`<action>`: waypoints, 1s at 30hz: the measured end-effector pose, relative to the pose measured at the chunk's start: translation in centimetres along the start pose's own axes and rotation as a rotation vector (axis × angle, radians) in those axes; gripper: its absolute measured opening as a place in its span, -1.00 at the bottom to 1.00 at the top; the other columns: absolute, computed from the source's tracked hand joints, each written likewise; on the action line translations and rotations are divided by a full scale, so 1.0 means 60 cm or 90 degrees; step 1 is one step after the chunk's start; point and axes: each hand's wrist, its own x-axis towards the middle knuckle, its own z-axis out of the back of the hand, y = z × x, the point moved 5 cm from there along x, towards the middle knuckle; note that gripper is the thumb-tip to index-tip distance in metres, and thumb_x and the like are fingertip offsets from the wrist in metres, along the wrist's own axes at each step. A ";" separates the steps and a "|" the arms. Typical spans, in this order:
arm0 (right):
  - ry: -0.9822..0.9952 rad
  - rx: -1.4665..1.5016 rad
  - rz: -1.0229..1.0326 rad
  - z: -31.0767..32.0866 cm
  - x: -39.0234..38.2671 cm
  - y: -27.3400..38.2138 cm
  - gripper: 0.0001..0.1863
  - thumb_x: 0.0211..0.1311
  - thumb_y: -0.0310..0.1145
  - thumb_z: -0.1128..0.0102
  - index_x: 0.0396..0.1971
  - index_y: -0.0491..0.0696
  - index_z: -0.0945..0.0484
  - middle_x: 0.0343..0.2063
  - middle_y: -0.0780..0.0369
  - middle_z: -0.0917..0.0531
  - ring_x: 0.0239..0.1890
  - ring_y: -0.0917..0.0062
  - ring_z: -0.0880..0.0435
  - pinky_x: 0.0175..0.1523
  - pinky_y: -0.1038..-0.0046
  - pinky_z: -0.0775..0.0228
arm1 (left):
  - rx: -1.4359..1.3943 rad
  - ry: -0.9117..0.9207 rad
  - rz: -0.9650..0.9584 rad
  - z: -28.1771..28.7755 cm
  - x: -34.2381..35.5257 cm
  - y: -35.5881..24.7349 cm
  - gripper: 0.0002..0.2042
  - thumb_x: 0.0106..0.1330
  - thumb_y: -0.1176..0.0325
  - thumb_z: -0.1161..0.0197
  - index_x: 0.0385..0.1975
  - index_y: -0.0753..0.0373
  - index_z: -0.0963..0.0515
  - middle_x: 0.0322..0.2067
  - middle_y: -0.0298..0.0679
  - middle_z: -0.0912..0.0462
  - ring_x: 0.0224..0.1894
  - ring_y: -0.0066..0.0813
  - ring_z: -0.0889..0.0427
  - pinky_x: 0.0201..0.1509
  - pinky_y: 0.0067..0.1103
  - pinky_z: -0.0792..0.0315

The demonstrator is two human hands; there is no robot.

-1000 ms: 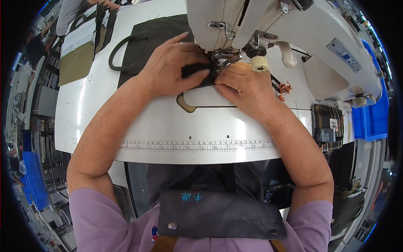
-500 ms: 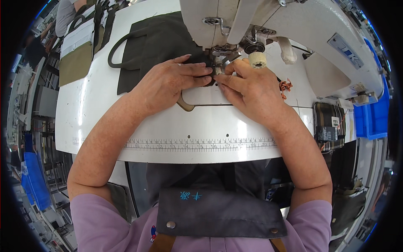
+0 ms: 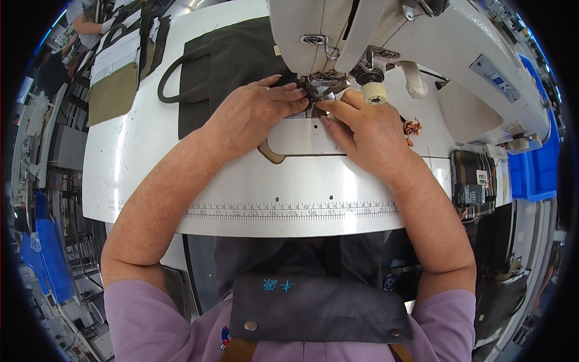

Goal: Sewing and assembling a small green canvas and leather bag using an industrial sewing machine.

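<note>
Dark olive fabric (image 3: 226, 63) with a looped handle (image 3: 169, 78) lies beneath the white sewing machine (image 3: 446, 42). My left hand (image 3: 253, 111) rests on its front edge, fingers lying flat just left of the presser foot (image 3: 313, 93). At the right of the foot is my right hand (image 3: 368, 133), its index fingertip at the fabric's edge and its thumb lower and apart, the other fingers bent. What lies directly under those fingertips is partly hidden.
A stack of olive and white pieces (image 3: 111, 90) lies left, near a co-worker's arm (image 3: 87, 24). Orange threads (image 3: 411, 127) are beside my right hand; folded plaid fabric (image 3: 473, 181) and blue bins (image 3: 531, 169) are right. A ruler (image 3: 283, 214) runs along the front edge.
My left hand has shifted rightward and down, its fingers now flatter and closer together, then slightly up with the fabric. The right index has stayed by the foot; the thumb has dropped slightly apart.
</note>
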 end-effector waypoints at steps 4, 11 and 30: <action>-0.001 0.010 0.008 -0.001 0.001 0.001 -0.80 0.28 -0.27 -0.29 -0.15 0.05 -0.75 -0.49 0.18 -0.67 -0.39 0.24 -0.69 -0.26 0.19 -0.53 | 0.057 0.017 0.011 -0.002 -0.007 -0.018 -0.51 0.12 0.68 -0.16 0.12 0.33 -0.63 0.16 -0.09 -0.66 0.25 -0.17 -0.61 0.46 -0.24 -0.40; 0.009 0.017 0.013 0.000 0.001 0.006 -0.79 0.28 -0.26 -0.29 -0.14 0.06 -0.75 -0.54 0.17 -0.64 -0.42 0.23 -0.68 -0.31 0.17 -0.51 | 0.038 0.052 0.079 0.006 -0.013 -0.045 -0.45 0.11 0.68 -0.14 0.20 0.38 -0.55 0.23 0.00 -0.58 0.29 -0.12 -0.57 0.46 -0.25 -0.38; 0.018 0.009 -0.010 -0.005 0.012 0.000 -0.76 0.29 -0.27 -0.29 -0.09 0.03 -0.71 -0.44 0.16 -0.64 -0.46 0.23 -0.69 -0.36 0.17 -0.50 | -0.051 0.079 0.014 0.031 0.004 0.006 -0.62 0.42 0.31 -0.12 0.20 0.23 -0.57 0.22 -0.17 -0.61 0.38 -0.22 -0.46 0.59 -0.10 -0.10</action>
